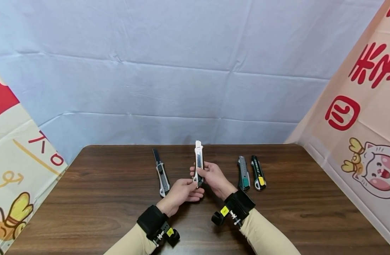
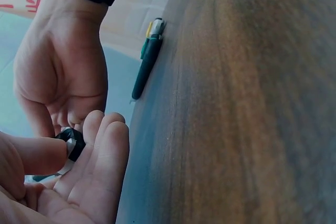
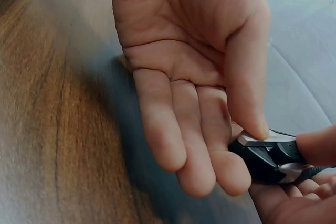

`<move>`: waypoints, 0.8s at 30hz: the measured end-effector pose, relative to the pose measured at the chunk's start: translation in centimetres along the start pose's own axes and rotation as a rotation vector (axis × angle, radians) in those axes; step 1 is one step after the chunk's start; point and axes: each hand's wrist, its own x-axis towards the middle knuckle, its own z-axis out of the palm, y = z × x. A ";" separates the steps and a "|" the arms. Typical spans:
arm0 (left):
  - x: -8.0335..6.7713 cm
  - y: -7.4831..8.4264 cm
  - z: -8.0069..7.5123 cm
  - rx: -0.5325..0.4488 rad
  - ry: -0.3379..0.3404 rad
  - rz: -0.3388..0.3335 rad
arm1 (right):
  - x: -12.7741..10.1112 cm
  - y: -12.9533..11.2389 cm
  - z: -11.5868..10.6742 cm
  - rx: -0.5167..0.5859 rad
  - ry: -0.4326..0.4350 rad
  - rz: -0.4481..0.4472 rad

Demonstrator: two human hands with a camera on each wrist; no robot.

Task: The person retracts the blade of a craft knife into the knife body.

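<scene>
I hold a white and silver utility knife upright over the middle of the table, blade end pointing away. My left hand pinches its black rear end between thumb and fingers. My right hand grips the body just above, thumb pressed on the knife's end cap and fingers curled behind it. In the right wrist view my right hand shows its palm, with the left thumb at the edge. The left wrist view has my left hand at the bottom left, facing the right palm.
Three more utility knives lie on the brown wooden table: a grey one to the left, and a green-slider one and a black and yellow one to the right. The green one shows in the left wrist view. Cloth backdrops stand around.
</scene>
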 end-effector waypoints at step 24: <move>0.0 -0.1 0.0 -0.025 0.011 -0.005 | -0.2 -0.1 -0.2 -0.005 -0.054 0.006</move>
